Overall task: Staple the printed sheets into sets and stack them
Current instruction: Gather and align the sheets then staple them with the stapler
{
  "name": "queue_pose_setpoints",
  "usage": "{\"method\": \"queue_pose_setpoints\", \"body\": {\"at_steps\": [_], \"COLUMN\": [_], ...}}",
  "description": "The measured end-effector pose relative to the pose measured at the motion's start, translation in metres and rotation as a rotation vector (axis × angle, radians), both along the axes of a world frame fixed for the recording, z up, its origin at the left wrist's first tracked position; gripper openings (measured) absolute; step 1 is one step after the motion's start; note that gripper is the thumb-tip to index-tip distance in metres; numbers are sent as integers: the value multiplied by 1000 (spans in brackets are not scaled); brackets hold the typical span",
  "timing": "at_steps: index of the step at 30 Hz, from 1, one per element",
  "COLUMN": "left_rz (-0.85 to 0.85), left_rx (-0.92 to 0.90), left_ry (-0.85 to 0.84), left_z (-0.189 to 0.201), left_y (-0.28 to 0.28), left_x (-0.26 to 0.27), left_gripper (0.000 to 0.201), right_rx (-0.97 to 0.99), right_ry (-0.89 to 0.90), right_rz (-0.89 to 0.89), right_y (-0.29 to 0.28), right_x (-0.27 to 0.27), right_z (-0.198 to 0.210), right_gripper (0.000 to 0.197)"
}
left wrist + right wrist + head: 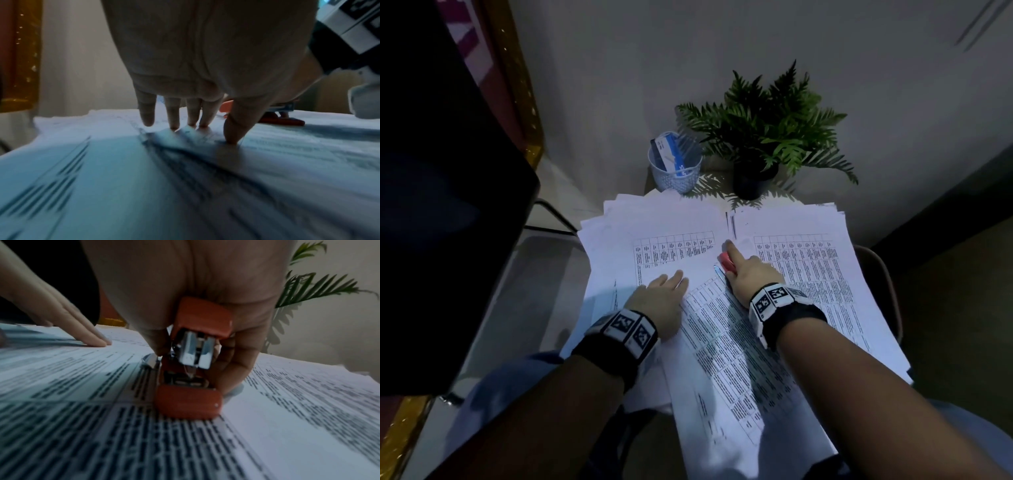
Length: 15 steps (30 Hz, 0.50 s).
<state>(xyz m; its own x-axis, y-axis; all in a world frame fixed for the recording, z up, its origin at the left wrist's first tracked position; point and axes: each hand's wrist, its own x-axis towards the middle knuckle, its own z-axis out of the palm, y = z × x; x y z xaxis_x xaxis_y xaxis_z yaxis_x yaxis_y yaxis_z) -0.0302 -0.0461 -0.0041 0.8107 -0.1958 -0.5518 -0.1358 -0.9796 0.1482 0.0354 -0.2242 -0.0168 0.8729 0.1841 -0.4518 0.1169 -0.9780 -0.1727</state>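
Printed sheets with tables cover the small table: a left pile (654,233), a right pile (808,260) and a slanted set (722,342) lying across the middle toward me. My left hand (664,294) lies flat on the paper, its straight fingertips (174,126) pressing the sheets down. My right hand (746,274) grips a small red stapler (727,262) at the top corner of the slanted set. In the right wrist view the stapler (193,356) stands with its base on the paper and my fingers curled round it.
At the back of the table stand a white patterned cup (675,171) holding a blue-and-white box and a potted fern (763,137). A dark monitor (441,192) rises at the left. The wall is close behind, and a dark floor lies to the right.
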Motion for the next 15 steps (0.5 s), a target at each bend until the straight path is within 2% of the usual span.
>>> {"method": "queue_pose_setpoints", "body": {"at_steps": [6, 15], "left_rz": [28, 15], "left_rx": [-135, -168], "left_ry": [-22, 5], "left_z": [-2, -4], "left_y": [5, 10], "left_x": [-7, -7], "left_gripper": [63, 62], "right_rx": [-1, 47], "right_ry": [-17, -67], "right_rz": [43, 70], "right_y": [5, 33], "right_x": [-22, -35], "right_z": [1, -4], "right_gripper": [57, 54]}}
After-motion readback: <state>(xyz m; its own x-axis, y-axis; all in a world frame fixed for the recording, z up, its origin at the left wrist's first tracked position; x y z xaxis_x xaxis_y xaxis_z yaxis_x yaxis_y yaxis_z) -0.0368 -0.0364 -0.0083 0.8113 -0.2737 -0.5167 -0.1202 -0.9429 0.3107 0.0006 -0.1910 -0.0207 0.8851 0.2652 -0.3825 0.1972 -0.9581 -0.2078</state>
